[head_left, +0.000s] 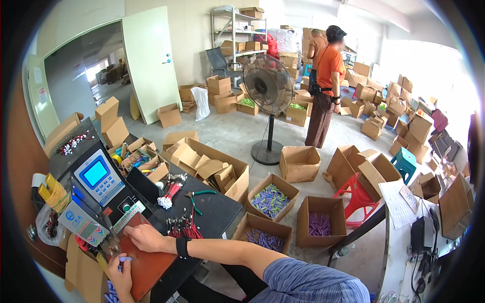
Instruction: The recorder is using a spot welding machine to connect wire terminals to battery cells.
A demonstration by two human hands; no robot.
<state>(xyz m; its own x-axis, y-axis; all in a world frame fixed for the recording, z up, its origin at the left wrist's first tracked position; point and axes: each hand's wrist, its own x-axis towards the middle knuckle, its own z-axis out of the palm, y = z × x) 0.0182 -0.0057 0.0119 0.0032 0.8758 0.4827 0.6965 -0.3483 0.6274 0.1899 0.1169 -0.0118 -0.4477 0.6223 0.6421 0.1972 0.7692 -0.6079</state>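
My left hand (120, 279) is closed round a purple battery cell (124, 259) at the foot of a benchtop machine with a grey front box (83, 223). Just beyond it, my right hand (144, 238) has its fingers pinched close to the machine's working tip; whatever they hold is hidden. Both hands are over a reddish-brown mat (156, 265) on the dark bench. Behind the grey box stands a control unit with a lit blue screen (94, 174). Red wire leads (184, 228) lie right of my right wrist, with green-handled pliers (194, 200) beyond them.
Cartons of green and purple cells (273, 201) and purple cells (319, 224) stand on the floor to the right. A pedestal fan (268, 86) stands ahead, near a person in orange (328, 76) and another person behind. A red stool (356, 199) is among boxes.
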